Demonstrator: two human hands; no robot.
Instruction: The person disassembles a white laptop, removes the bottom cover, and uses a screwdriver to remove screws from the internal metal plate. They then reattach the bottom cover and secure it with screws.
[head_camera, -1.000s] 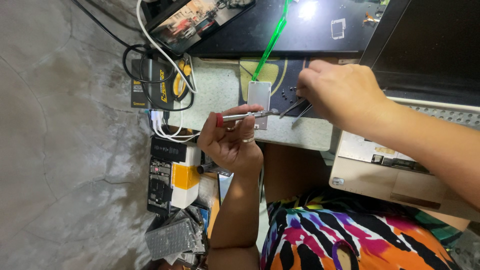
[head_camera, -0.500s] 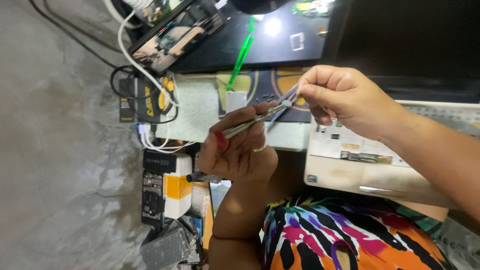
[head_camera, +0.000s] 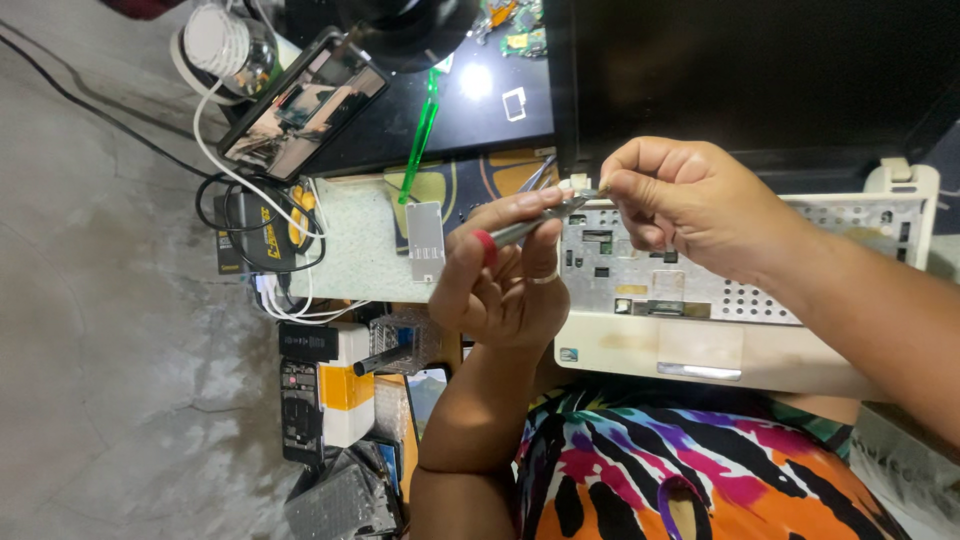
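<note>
At frame centre I see my left hand (head_camera: 500, 280) pinching grey tweezers (head_camera: 535, 225), their tips meeting a tiny pale part (head_camera: 590, 190) pinched by my right hand (head_camera: 690, 205). Beneath lies the opened white laptop (head_camera: 720, 330). A phone (head_camera: 300, 105), green stick (head_camera: 420, 135) and cables (head_camera: 260, 230) crowd the upper left.

Tweezers (head_camera: 535, 224): smooth bright metal. Laptop base (head_camera: 700, 330): matt cream plastic, perforated metal plate. Phone (head_camera: 300, 105): glossy glass screen. Floor (head_camera: 100, 350): rough grey concrete.

Phone (head_camera: 303, 106) propped screen-up at bench edge; green plastic stick (head_camera: 421, 133) beside it; white cables (head_camera: 285, 290) trail below.
</note>
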